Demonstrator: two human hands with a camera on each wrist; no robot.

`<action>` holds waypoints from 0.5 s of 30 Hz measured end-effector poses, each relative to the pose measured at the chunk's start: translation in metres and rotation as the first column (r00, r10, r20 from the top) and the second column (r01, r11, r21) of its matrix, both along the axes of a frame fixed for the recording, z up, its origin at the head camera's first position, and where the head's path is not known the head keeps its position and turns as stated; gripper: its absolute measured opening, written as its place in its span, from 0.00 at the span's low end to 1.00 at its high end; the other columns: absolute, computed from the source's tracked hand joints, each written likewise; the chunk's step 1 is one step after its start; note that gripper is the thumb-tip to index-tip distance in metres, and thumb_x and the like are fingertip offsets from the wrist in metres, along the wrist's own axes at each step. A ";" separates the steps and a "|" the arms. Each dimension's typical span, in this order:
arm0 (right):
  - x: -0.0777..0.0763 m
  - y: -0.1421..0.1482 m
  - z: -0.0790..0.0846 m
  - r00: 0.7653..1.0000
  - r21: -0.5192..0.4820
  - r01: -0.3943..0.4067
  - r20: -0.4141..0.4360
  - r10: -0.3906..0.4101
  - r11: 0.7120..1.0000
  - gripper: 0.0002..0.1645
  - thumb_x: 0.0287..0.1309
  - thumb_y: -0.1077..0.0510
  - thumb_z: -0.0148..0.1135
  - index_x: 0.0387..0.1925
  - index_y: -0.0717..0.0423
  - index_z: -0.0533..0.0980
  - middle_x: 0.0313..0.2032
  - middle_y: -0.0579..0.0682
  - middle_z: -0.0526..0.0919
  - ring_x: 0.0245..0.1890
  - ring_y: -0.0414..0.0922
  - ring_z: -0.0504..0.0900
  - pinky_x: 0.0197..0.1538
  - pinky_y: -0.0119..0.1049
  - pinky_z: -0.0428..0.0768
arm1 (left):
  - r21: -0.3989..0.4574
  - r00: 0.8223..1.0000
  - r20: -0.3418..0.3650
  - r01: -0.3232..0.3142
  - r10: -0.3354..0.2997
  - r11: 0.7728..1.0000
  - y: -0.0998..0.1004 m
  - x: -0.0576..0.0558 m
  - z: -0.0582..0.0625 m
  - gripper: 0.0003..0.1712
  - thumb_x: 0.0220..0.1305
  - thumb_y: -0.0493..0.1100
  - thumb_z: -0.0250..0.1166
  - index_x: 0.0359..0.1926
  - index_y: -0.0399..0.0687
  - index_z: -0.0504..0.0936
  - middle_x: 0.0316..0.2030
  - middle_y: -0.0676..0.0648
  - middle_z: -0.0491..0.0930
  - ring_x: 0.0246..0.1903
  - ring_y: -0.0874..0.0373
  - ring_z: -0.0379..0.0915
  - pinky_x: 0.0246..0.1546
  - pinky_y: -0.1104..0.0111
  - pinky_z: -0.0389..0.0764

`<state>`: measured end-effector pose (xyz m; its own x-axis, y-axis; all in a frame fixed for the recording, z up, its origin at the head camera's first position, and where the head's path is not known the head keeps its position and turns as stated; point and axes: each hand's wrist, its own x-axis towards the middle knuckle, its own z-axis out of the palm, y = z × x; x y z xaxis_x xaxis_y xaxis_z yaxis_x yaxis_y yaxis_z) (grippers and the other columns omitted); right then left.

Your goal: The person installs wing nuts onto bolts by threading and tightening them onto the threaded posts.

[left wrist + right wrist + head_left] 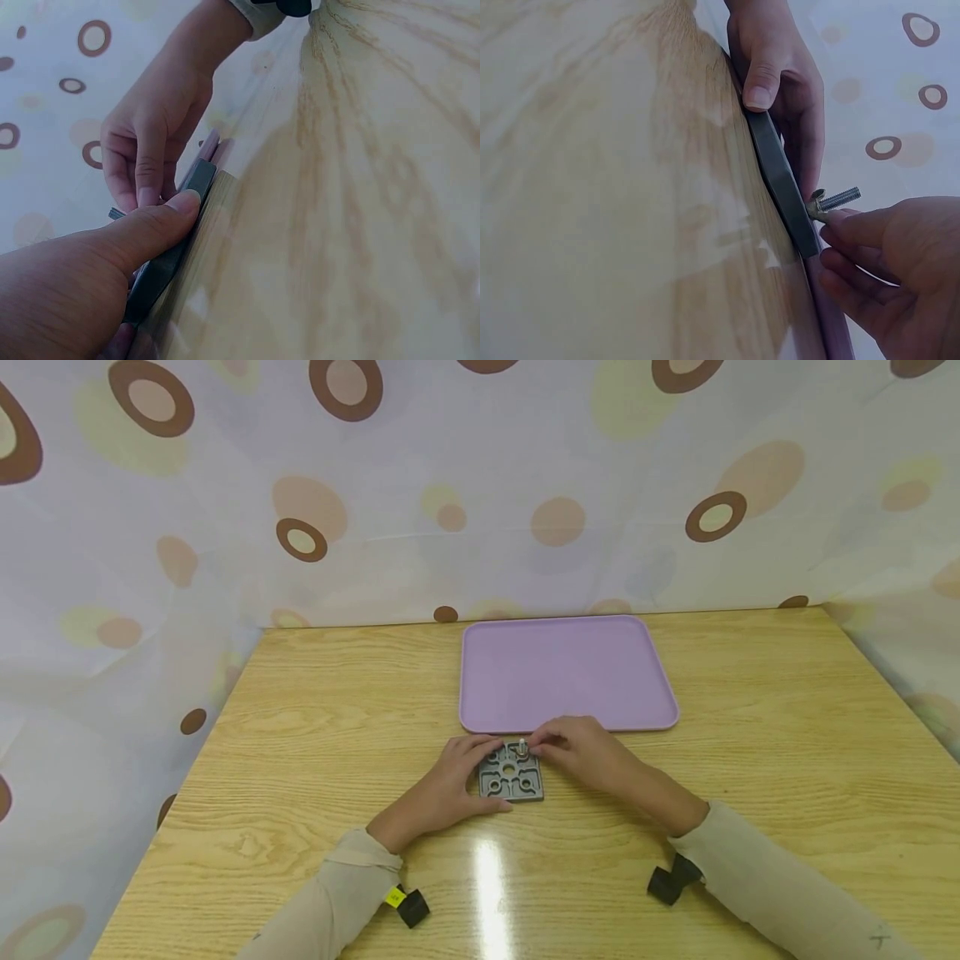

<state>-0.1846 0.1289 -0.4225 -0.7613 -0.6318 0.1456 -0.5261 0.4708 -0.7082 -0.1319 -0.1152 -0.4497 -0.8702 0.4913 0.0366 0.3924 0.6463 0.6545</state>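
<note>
A square grey metal plate (512,783) with ribs and several round holes lies on the table. My left hand (448,785) grips it from the left, thumb along the near edge and fingers at the far edge. From the plate's far right corner a threaded bolt (841,198) sticks up, with a brassy wing nut (817,210) around it close against the plate. My right hand (588,752) pinches the wing nut between thumb and fingertips. In the left wrist view, the left thumb presses the plate's edge and the wing nut is mostly hidden.
Just beyond the plate lies a purple tray (570,672) on the wooden table (337,718). A patterned cloth (495,468) hangs along the back and sides. Each sleeved wrist wears a small black camera.
</note>
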 end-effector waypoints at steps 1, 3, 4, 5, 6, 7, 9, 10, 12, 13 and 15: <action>0.000 0.000 0.000 1.000 0.001 -0.001 0.006 0.001 1.000 0.06 0.57 0.57 0.62 0.37 0.51 0.82 0.36 0.40 0.83 0.41 0.38 0.79 0.48 0.37 0.76 | 0.001 1.000 0.001 0.000 0.000 1.000 0.000 0.000 0.000 0.52 0.49 0.67 0.66 0.69 0.51 0.58 0.65 0.54 0.56 0.61 0.59 0.49 0.59 0.60 0.61; 0.000 0.000 0.000 1.000 -0.001 -0.005 0.020 0.005 1.000 0.05 0.57 0.57 0.63 0.36 0.50 0.82 0.35 0.39 0.83 0.39 0.37 0.79 0.46 0.35 0.76 | 0.001 1.000 0.002 -0.001 0.001 1.000 0.000 0.000 -0.001 0.52 0.49 0.67 0.66 0.70 0.52 0.58 0.65 0.54 0.56 0.61 0.59 0.49 0.59 0.59 0.61; 0.000 0.000 0.000 1.000 0.000 -0.006 0.024 0.006 1.000 0.05 0.57 0.57 0.63 0.36 0.50 0.82 0.34 0.39 0.83 0.39 0.37 0.79 0.46 0.35 0.76 | 0.001 1.000 0.002 -0.001 0.001 1.000 0.000 0.000 -0.001 0.52 0.49 0.68 0.65 0.70 0.52 0.58 0.65 0.54 0.56 0.61 0.59 0.49 0.59 0.59 0.61; 0.000 0.000 0.000 1.000 0.000 -0.007 0.028 0.007 1.000 0.05 0.57 0.57 0.63 0.35 0.49 0.82 0.34 0.38 0.83 0.38 0.36 0.79 0.45 0.34 0.77 | 0.000 1.000 0.002 -0.001 0.001 1.000 0.000 -0.001 -0.001 0.51 0.49 0.68 0.65 0.70 0.53 0.58 0.65 0.54 0.56 0.61 0.59 0.49 0.59 0.59 0.61; 0.000 -0.001 0.000 1.000 0.001 -0.007 0.031 0.007 1.000 0.04 0.56 0.57 0.63 0.35 0.49 0.82 0.33 0.38 0.83 0.37 0.36 0.79 0.45 0.34 0.77 | -0.002 1.000 0.002 0.000 0.000 1.000 0.000 -0.001 -0.001 0.51 0.49 0.68 0.65 0.70 0.53 0.58 0.65 0.54 0.56 0.61 0.59 0.49 0.59 0.59 0.61; 0.000 -0.001 0.000 0.999 0.000 -0.007 0.033 0.007 1.000 0.04 0.56 0.57 0.63 0.34 0.49 0.82 0.33 0.38 0.83 0.37 0.35 0.79 0.44 0.33 0.77 | -0.003 1.000 0.001 0.000 0.000 1.000 0.000 -0.001 -0.002 0.51 0.49 0.68 0.65 0.70 0.53 0.58 0.65 0.54 0.56 0.61 0.59 0.49 0.59 0.59 0.61; 0.000 -0.001 0.000 0.999 -0.005 -0.009 0.032 0.010 1.000 0.04 0.56 0.57 0.63 0.34 0.49 0.82 0.33 0.38 0.83 0.37 0.35 0.79 0.44 0.33 0.77 | -0.006 1.000 0.000 0.001 -0.001 1.000 0.000 -0.001 -0.002 0.51 0.49 0.68 0.65 0.70 0.53 0.58 0.65 0.54 0.56 0.61 0.59 0.48 0.59 0.59 0.61; 0.000 -0.001 0.000 0.999 -0.009 -0.010 0.032 0.011 1.000 0.04 0.56 0.57 0.63 0.34 0.49 0.82 0.33 0.38 0.83 0.36 0.35 0.79 0.44 0.33 0.77 | -0.005 1.000 -0.001 0.001 -0.001 1.000 0.000 -0.001 -0.002 0.51 0.49 0.68 0.65 0.70 0.53 0.58 0.65 0.54 0.56 0.61 0.59 0.49 0.59 0.59 0.61; 0.000 -0.001 0.000 0.999 -0.020 -0.010 0.037 0.010 1.000 0.04 0.56 0.57 0.63 0.34 0.49 0.81 0.33 0.38 0.83 0.37 0.35 0.79 0.44 0.33 0.77 | -0.003 1.000 -0.001 0.002 -0.002 1.000 0.000 -0.001 -0.002 0.51 0.49 0.68 0.65 0.70 0.53 0.58 0.65 0.54 0.56 0.61 0.59 0.49 0.59 0.59 0.61; 0.000 -0.001 0.000 0.999 -0.024 -0.008 0.038 0.009 1.000 0.04 0.56 0.57 0.63 0.34 0.49 0.81 0.33 0.39 0.83 0.37 0.36 0.79 0.45 0.33 0.77 | -0.002 1.000 0.000 0.001 -0.001 1.000 0.000 -0.001 -0.002 0.51 0.49 0.67 0.65 0.70 0.53 0.58 0.65 0.54 0.56 0.61 0.59 0.49 0.59 0.59 0.61; 0.001 -0.002 0.000 0.999 -0.032 -0.004 0.048 0.005 0.999 0.05 0.56 0.57 0.64 0.35 0.50 0.81 0.34 0.39 0.82 0.38 0.36 0.79 0.46 0.34 0.76 | -0.002 1.000 0.000 0.001 -0.001 1.000 0.000 -0.001 -0.002 0.51 0.49 0.67 0.65 0.70 0.53 0.58 0.65 0.54 0.56 0.61 0.59 0.49 0.60 0.59 0.60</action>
<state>-0.1840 0.1272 -0.4228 -0.7649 -0.6311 0.1291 -0.4935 0.4453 -0.7471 -0.1327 -0.1152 -0.4514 -0.8699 0.4919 0.0358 0.3930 0.6475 0.6529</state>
